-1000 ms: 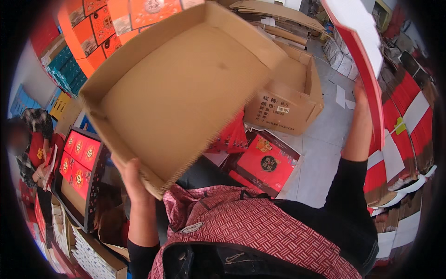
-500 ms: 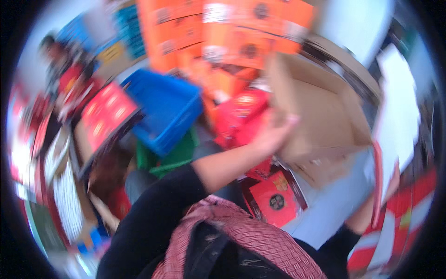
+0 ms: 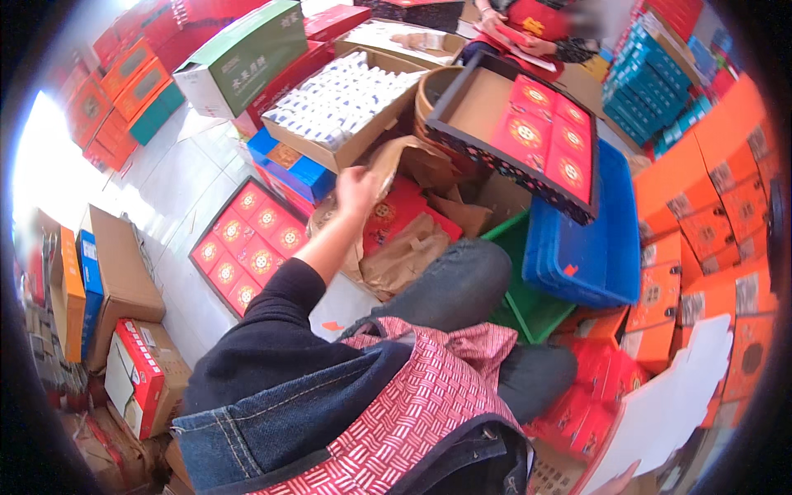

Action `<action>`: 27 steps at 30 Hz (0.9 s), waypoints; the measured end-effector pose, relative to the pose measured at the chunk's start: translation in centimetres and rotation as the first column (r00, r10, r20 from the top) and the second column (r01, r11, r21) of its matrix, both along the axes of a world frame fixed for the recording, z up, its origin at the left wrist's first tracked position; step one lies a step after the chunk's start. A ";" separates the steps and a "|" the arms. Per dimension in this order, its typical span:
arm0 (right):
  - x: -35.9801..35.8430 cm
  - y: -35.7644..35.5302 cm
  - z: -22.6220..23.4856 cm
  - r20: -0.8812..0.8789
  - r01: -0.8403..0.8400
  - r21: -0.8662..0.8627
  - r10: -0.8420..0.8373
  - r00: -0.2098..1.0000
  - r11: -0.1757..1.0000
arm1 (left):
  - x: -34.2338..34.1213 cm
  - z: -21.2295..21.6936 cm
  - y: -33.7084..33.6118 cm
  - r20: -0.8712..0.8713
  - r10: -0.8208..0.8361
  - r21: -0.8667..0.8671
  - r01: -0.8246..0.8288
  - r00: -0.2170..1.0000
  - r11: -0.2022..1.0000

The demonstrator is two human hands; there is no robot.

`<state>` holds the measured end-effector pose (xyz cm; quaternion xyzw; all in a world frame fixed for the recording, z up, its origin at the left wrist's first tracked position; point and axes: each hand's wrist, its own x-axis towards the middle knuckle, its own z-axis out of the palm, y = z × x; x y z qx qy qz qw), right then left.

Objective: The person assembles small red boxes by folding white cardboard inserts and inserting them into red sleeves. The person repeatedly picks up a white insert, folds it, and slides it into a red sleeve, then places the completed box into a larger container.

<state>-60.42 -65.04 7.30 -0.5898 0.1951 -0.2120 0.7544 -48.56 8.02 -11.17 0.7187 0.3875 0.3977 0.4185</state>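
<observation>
I've swung the view left. Left hand is off the cardboard tray, now at a brown flap; can't tell if it's gripping. Right hand still grasps the white board, lower right, so it's occupied.

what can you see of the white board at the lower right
The white board is broad, flat and thin, apparently cardboard, with a narrow red edge low on its left side and an uneven, stepped outline on its right. It slants beside red boxes, its upper end overlapping orange boxes in the view. The right grip holds it low down, mostly out of frame. Whether it touches any box is unclear.
</observation>
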 end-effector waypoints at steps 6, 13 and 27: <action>8.6 4.2 -0.9 -0.047 -0.217 0.045 0.219 0.975 0.975 | 1.1 -4.4 14.3 0.043 0.109 -0.853 -0.020 0.993 0.521; 12.9 12.7 -1.2 -0.027 -0.301 0.082 0.304 0.952 0.950 | 4.7 -6.4 18.4 -0.059 0.126 -0.940 -0.098 0.990 0.327; 12.2 15.6 -2.0 -0.136 -0.334 0.069 0.341 0.930 0.940 | -5.1 -7.5 4.0 0.374 0.337 -0.851 0.175 0.864 0.495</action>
